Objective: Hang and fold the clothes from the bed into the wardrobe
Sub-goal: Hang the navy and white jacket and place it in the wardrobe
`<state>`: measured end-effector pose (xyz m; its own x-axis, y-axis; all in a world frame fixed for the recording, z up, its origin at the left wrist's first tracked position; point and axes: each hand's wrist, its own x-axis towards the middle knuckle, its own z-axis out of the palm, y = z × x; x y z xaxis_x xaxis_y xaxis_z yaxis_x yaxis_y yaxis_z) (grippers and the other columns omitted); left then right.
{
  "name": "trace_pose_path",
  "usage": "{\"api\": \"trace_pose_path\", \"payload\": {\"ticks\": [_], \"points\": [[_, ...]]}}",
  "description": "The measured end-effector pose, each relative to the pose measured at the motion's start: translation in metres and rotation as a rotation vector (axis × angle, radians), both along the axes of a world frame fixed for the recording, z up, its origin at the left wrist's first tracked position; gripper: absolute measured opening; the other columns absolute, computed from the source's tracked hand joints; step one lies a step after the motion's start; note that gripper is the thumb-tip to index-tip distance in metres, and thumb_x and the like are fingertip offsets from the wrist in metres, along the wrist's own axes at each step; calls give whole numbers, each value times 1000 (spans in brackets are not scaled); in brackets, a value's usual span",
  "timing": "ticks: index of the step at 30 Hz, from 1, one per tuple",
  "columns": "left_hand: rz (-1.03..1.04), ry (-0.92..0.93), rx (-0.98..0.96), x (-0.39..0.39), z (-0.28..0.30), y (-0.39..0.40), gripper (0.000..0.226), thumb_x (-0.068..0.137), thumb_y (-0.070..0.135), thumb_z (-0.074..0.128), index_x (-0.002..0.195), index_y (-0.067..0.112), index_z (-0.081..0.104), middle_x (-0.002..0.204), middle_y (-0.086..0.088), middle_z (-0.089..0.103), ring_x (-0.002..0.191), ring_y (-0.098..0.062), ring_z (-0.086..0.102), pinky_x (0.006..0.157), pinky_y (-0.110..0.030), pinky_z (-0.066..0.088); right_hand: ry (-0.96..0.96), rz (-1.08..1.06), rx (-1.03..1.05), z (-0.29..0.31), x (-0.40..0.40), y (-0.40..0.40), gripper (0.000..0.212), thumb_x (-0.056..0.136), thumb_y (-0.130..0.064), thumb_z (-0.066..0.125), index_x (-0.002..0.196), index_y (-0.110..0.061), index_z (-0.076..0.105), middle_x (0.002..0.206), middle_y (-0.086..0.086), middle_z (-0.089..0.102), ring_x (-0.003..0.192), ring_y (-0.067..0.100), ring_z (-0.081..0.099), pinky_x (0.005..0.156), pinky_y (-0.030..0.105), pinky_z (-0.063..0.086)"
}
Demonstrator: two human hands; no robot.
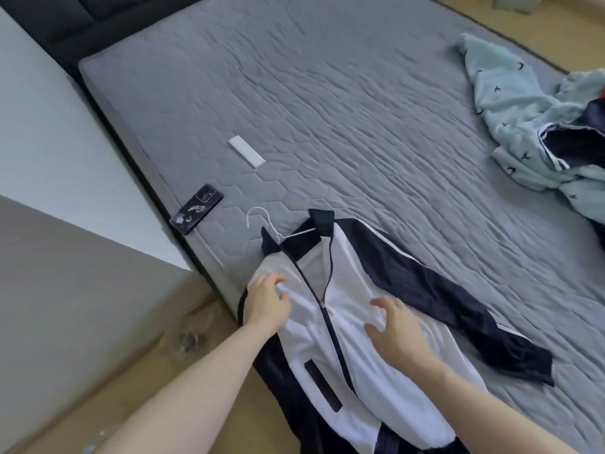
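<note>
White and navy fabric of a zip-up track jacket (357,309) is spread front-up at the near left corner of the grey quilted mattress (327,109), its hem hanging over the edge. A white wire hanger (262,221) is seated in the collar, hook protruding. The left hand (266,303) pinches the jacket's left chest panel. The right hand (396,326) rests on the right panel, fingers spread. Beyond the collar lie a dark phone (196,208) and a white remote (246,151). A light-blue patterned garment (523,116) is heaped far right of the jacket.

Bed (327,93): jacket (360,322), phone (196,208), clothes (523,126)
</note>
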<state>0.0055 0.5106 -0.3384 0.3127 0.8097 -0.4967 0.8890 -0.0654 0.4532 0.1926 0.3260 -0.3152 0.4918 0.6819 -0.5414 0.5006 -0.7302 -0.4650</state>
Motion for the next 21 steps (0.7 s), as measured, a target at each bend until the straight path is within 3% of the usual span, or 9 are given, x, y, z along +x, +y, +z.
{"api": "trace_pose_path", "payload": {"ticks": [4, 7, 11, 14, 17, 19, 21], "points": [[-265, 36, -74, 6, -41, -26, 24, 97, 32, 54, 122, 31, 55, 118, 14, 54, 103, -13, 56, 76, -33, 51, 67, -28, -118, -55, -27, -27, 52, 94, -40, 67, 141, -26, 49, 142, -8, 50, 129, 15, 48, 100, 26, 42], [-364, 67, -95, 20, -67, -39, 32, 96, 42, 58, 125, 31, 50, 116, 12, 55, 104, -16, 58, 80, -33, 50, 94, -65, -118, -85, -45, -22, 55, 89, -46, 70, 139, -28, 53, 137, -11, 52, 125, 13, 51, 94, 24, 43], [-420, 120, -8, 39, -100, -48, 41, 96, 45, 61, 128, 26, 44, 122, 6, 57, 103, -23, 62, 74, -34, 47, 90, -91, -119, -118, -60, -7, 57, 85, -50, 71, 134, -27, 53, 127, -10, 54, 118, 13, 55, 91, 26, 46], [-336, 83, 61, 49, -119, -44, 43, 99, 40, 59, 132, 22, 38, 118, 1, 62, 99, -26, 66, 68, -32, 42, 70, -125, -149, -137, -65, 1, 54, 80, -51, 68, 127, -30, 52, 119, -11, 52, 113, 13, 56, 81, 27, 46], [-266, 79, 98, 54, -134, -36, 17, 100, 35, 58, 106, 23, 47, 103, 3, 62, 87, -24, 63, 67, -33, 43, 37, -123, -168, -151, -66, 5, 38, 81, -47, 67, 112, -30, 51, 109, -11, 51, 106, 14, 55, 75, 27, 40], [-292, 85, 118, 54, -142, -33, 19, 99, 32, 61, 88, 24, 47, 94, 7, 55, 78, -21, 57, 65, -32, 42, 15, -75, -156, -158, -64, 5, 19, 89, -39, 63, 99, -27, 51, 99, -10, 51, 97, 16, 51, 73, 29, 40], [-344, 75, 153, 52, -146, -31, 21, 98, 32, 63, 84, 21, 52, 91, 7, 49, 73, -20, 54, 62, -33, 41, 8, -41, -129, -161, -61, 3, 9, 94, -29, 57, 90, -24, 51, 92, -8, 52, 93, 19, 49, 72, 30, 39]]}}
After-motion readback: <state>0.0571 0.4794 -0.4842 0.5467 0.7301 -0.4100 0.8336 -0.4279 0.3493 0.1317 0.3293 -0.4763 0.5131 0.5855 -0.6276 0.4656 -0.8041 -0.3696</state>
